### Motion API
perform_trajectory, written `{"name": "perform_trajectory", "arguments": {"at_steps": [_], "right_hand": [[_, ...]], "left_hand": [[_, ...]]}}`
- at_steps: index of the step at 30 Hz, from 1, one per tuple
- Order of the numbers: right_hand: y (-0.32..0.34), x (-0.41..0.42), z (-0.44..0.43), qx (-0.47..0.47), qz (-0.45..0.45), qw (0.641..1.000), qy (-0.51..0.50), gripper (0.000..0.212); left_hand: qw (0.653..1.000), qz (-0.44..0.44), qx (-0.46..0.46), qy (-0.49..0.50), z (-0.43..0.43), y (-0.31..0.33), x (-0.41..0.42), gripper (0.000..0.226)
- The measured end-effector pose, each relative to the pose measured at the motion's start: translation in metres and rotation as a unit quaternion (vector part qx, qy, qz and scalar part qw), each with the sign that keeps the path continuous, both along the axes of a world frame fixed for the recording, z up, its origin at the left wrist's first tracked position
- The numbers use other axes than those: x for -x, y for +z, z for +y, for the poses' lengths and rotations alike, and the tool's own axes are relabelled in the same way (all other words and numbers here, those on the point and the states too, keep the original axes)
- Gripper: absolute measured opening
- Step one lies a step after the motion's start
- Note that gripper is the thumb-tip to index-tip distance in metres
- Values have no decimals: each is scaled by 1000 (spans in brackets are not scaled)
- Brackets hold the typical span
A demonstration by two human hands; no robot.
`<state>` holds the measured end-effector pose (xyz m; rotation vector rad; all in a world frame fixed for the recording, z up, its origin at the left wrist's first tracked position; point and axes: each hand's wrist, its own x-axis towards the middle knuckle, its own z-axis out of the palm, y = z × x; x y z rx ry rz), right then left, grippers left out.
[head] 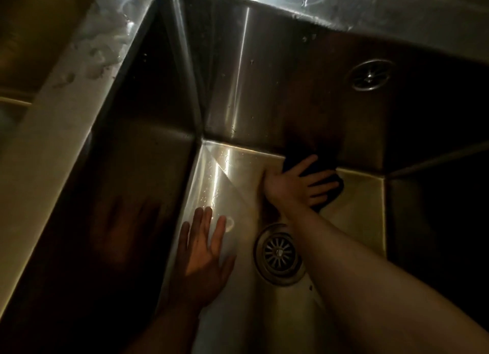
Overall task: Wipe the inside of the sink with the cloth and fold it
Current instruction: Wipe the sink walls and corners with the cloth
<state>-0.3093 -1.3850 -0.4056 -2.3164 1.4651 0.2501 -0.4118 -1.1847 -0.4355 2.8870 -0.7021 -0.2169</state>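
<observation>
Right hand (289, 185), fingers straight, presses the dark cloth (320, 171) onto the sink (238, 166) floor at the drain's (277, 253) 1 o'clock; left hand (203, 258) lies flat-open at 9.

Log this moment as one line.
step: wiping sink | right hand: presses cloth at floor-wall edge | left hand: spread flat near left wall | fold: not yet done

The left grip (203, 252) is laid flat, palm down, fingers straight and spread. The right grip (292, 184) is stretched further forward and pressed palm down, fingers splayed.
</observation>
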Motion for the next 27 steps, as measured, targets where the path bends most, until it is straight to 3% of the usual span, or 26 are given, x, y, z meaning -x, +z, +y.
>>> {"name": "perform_trajectory", "arguments": {"at_steps": [4,7,9,11,14,17,20,24,27], "right_hand": [[12,-23,70,-138,2,979,147,98],[39,-34,90,-377,-71,886,259,70],[54,-25,78,-465,-221,837,186,51],[58,4,50,-387,-302,862,128,43],[47,72,-5,-164,-259,941,141,47],[23,146,-51,-5,-157,969,191,64],[-6,202,-65,66,14,957,283,77],[-23,210,-66,117,20,944,307,72],[-24,211,-65,140,19,941,309,69]], "left_hand": [[991,44,69,108,-8,11,-4,69],[962,36,181,199,-23,27,-15,67],[945,-2,236,226,-41,40,-32,68],[958,9,198,209,-60,49,-59,76],[985,66,57,146,-76,49,-106,85],[984,84,6,159,-81,49,-140,83],[993,68,9,100,-75,49,-146,81],[994,36,58,-89,-48,45,-147,88],[997,10,-9,-80,-46,43,-142,94]]}}
